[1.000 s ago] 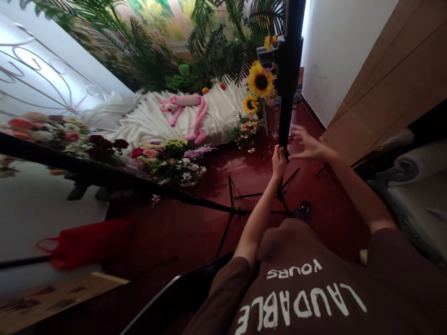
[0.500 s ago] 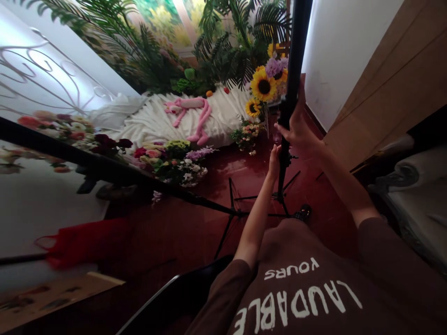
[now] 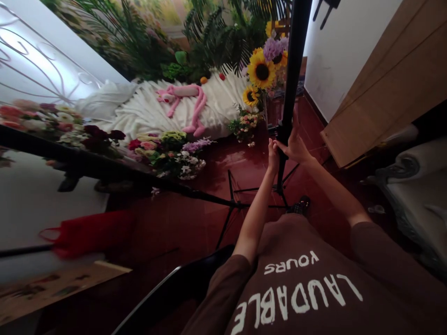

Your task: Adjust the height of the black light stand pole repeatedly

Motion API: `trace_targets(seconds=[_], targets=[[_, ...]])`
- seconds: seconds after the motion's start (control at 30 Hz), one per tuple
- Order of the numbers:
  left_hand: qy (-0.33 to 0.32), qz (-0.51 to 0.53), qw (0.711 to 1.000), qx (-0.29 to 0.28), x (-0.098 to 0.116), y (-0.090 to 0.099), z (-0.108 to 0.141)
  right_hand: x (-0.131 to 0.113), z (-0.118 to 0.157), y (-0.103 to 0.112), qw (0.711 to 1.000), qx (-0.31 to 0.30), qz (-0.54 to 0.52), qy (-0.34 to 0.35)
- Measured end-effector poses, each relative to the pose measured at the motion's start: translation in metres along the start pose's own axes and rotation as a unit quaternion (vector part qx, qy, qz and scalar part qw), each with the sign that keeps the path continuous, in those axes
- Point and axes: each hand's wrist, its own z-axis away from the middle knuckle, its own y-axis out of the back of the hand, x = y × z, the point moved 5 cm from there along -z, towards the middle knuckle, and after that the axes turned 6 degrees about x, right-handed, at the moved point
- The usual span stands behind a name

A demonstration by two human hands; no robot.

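Note:
A black light stand [image 3: 289, 88] rises in front of me, its tripod legs spread on the floor. My left hand [image 3: 274, 157] grips its pole from the left, just below a dark clamp collar [image 3: 282, 132]. From the right, my right hand [image 3: 296, 145] is at the same height, its thumb across the pole and its fingers along the far side, partly hidden. The two hands nearly meet at the collar. A second black stand [image 3: 167, 187] slants across on the left, its legs close to those of the first.
A pink plush toy [image 3: 186, 91] lies on white draped cloth [image 3: 223, 104], edged by artificial flowers [image 3: 181, 160] and sunflowers [image 3: 261, 70]. A brown board [image 3: 380, 83] leans at right beside a grey carved sofa [image 3: 415, 172]. A red bag [image 3: 89, 232] is at lower left.
My right hand has come down the pole to the collar, beside my left hand. The collar now sits lower. The view has tilted slightly downward.

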Motion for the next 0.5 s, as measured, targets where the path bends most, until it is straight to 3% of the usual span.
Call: trace_targets(seconds=[0.27,0.5], targets=[[0.006,-0.038,0.999,-0.035,0.006,-0.010,0.016,0.032,0.049,0.040,0.999,0.028,-0.014,0.005],[0.037,-0.047,0.998,-0.032,0.005,-0.011,0.018,0.066,0.064,0.029,0.980,0.069,-0.072,-0.171]])
